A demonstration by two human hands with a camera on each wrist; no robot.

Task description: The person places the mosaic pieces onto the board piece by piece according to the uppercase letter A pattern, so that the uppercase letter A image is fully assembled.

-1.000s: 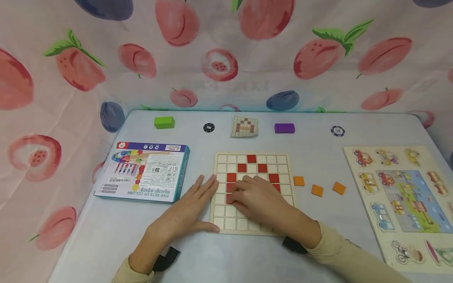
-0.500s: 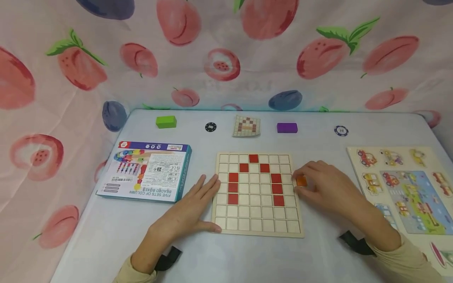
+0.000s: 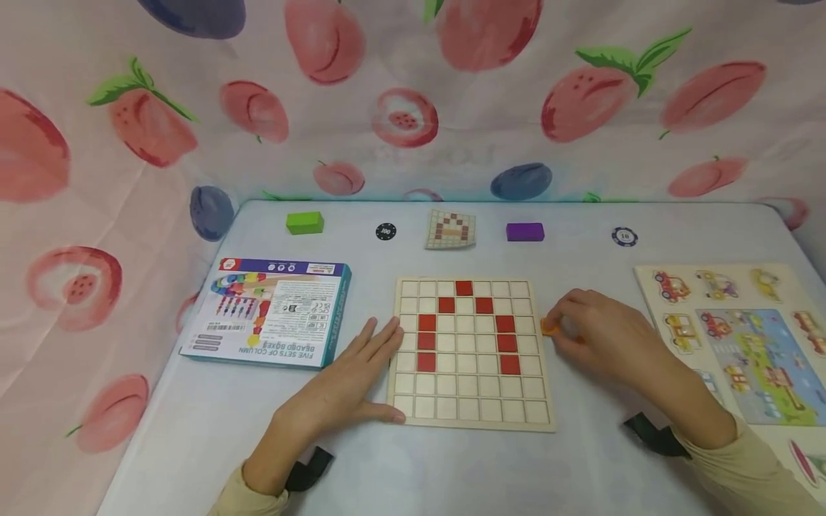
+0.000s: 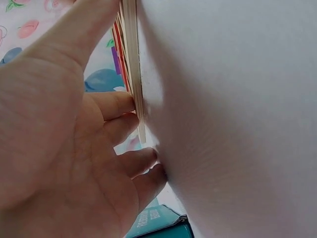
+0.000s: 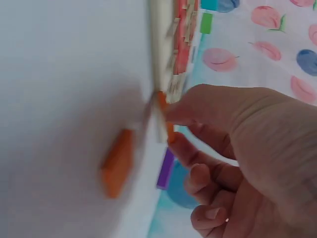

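Note:
A wooden grid board (image 3: 473, 423) with square cells lies flat in the middle of the table, several red tiles (image 3: 506, 324) set in it like an arch. My left hand (image 3: 342, 380) rests at the board's left edge, fingers extended and touching its side. Just off the right edge, my right hand (image 3: 600, 337) pinches an orange square tile (image 3: 548, 327) between thumb and fingertips. The right wrist view shows that pinched orange tile (image 5: 164, 111) near the board's side, plus a second orange tile (image 5: 118, 164) on the table. From the head view the hand hides that second one.
Left of the board lies a flat boxed bead set (image 3: 267, 315). Along the back stand a green block (image 3: 305, 223), a black chip (image 3: 386, 231), a pattern card (image 3: 450, 230), a purple block (image 3: 525, 232) and a blue-white chip (image 3: 624, 236). A vehicle puzzle board (image 3: 761, 287) is at right.
My right hand has moved right, off the board to the orange tile beside it, and has taken hold of that tile. The left hand stays at the board's left edge.

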